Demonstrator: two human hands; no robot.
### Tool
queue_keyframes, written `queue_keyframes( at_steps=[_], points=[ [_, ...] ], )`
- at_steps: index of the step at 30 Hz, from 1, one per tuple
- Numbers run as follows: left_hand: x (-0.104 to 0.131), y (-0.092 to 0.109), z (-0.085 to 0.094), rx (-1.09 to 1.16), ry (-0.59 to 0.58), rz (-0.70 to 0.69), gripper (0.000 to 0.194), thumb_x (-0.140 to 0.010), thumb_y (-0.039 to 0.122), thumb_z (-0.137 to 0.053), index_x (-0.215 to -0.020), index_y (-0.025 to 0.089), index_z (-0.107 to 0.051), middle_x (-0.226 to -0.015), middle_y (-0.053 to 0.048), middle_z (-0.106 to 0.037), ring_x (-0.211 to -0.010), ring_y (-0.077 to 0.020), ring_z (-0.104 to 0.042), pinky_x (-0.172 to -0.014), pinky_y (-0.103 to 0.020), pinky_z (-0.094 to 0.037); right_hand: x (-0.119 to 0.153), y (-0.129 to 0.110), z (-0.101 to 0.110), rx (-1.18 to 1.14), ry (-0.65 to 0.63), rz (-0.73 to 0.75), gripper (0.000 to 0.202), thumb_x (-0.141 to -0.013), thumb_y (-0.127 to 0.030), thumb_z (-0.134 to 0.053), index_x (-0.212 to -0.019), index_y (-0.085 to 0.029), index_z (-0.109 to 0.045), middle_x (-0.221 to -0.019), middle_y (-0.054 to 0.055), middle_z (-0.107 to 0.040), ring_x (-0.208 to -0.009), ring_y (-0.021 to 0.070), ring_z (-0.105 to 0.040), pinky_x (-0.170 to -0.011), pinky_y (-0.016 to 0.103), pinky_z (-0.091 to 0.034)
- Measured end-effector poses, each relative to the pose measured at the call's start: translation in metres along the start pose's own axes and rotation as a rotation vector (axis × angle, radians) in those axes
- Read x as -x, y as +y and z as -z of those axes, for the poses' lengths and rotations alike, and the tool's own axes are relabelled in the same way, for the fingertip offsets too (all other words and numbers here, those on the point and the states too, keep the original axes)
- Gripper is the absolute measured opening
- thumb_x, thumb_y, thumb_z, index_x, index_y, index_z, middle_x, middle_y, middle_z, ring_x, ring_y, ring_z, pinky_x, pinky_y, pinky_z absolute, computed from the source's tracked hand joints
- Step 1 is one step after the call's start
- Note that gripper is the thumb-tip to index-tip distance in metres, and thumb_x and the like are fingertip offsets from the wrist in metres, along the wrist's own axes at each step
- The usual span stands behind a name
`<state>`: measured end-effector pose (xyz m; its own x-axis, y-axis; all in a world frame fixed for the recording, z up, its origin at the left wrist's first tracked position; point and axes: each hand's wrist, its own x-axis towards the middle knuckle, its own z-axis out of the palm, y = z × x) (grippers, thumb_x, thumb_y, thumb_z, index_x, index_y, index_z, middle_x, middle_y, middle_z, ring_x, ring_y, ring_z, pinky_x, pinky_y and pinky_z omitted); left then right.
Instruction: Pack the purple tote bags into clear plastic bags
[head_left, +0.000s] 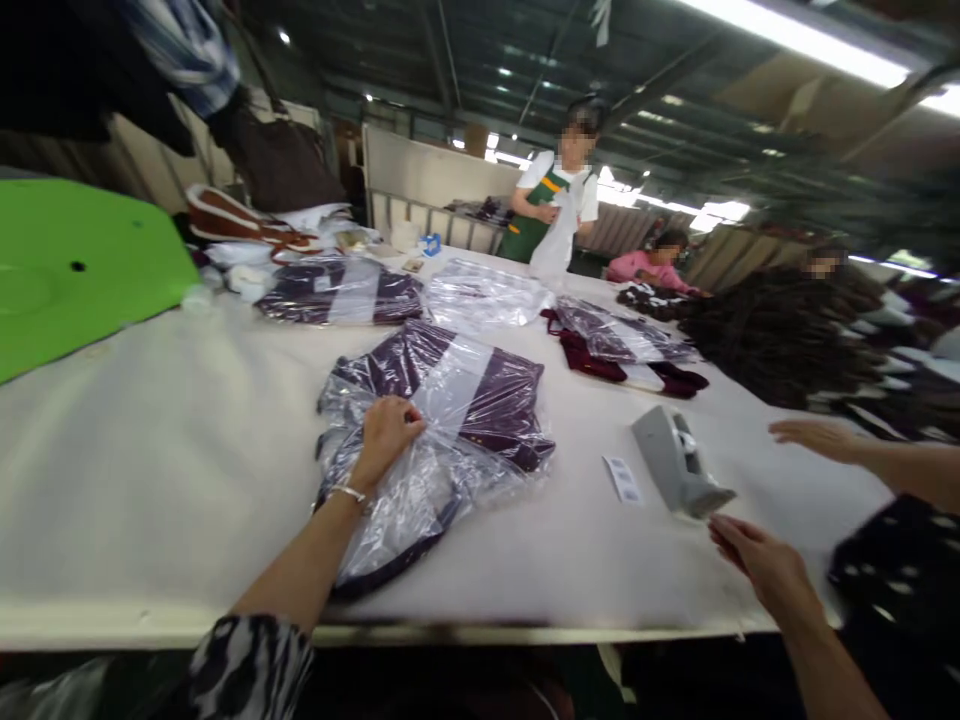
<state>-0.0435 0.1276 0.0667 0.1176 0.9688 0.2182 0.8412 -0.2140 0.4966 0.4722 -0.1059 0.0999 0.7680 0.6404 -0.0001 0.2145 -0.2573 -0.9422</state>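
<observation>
My left hand (390, 432) lies on a clear plastic bag (480, 455), its fingers closed on the film. Inside the bag is a folded dark purple garment (504, 400) with a pale band across it. My right hand (765, 565) is beside the front end of a grey tape dispenser (671, 460), fingers drawn together; whatever they may pinch is too small to make out. A small white label sheet (622, 480) with printed marks rests on the table left of the dispenser.
Another person's hand (817, 438) reaches in from the right. More bagged garments (352, 290) and maroon knitwear (592, 355) lie farther back. A green panel (82, 270) stands at the left, a dark garment pile (772, 330) at the right. A person in a green apron (536, 230) stands across the table.
</observation>
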Motion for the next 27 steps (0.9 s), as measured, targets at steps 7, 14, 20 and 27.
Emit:
queue_keyframes(
  at_steps=[7, 14, 20, 27],
  points=[
    [0.007, 0.003, -0.003, 0.061, 0.026, 0.054, 0.009, -0.078, 0.027, -0.072, -0.081, 0.021, -0.078, -0.100, -0.006, -0.072, -0.107, -0.0260, -0.059, -0.099, -0.039, -0.040, 0.085, -0.156, -0.207, 0.314, -1.112, 0.446, 0.030, -0.080, -0.047, -0.074, -0.089, -0.018, -0.077, -0.080, 0.004, -0.073, -0.074, 0.0166, -0.065, -0.067, 0.025, -0.053],
    [0.009, 0.003, -0.002, 0.077, 0.034, 0.062, 0.006, -0.077, 0.024, -0.075, -0.080, 0.019, -0.077, -0.097, -0.007, -0.072, -0.104, -0.0251, -0.059, -0.095, -0.038, -0.042, 0.126, -0.196, -0.392, 1.108, -1.234, 0.899, 0.010, -0.070, -0.025, -0.079, -0.078, -0.019, -0.079, -0.068, 0.002, -0.072, -0.073, 0.0188, -0.070, -0.059, 0.021, -0.047],
    [0.012, 0.003, -0.004, 0.068, 0.041, 0.026, 0.005, -0.078, 0.020, -0.075, -0.083, 0.020, -0.075, -0.100, -0.006, -0.069, -0.108, -0.0255, -0.056, -0.099, -0.040, -0.039, 0.116, -0.181, -0.429, 1.281, -1.043, 0.928, 0.038, -0.048, -0.020, -0.093, -0.083, -0.016, -0.080, -0.084, 0.012, -0.077, -0.089, 0.0320, -0.074, -0.072, 0.029, -0.054],
    [0.006, 0.004, -0.003, 0.031, 0.024, 0.048, 0.005, -0.080, 0.024, -0.074, -0.079, 0.019, -0.074, -0.098, -0.007, -0.070, -0.107, -0.0263, -0.058, -0.097, -0.039, -0.039, 0.082, -0.145, -0.382, 1.060, -0.616, 0.943, 0.059, -0.074, -0.047, -0.082, -0.122, -0.017, -0.064, -0.127, 0.017, -0.065, -0.119, 0.0335, -0.062, -0.097, 0.041, -0.050]
  ],
)
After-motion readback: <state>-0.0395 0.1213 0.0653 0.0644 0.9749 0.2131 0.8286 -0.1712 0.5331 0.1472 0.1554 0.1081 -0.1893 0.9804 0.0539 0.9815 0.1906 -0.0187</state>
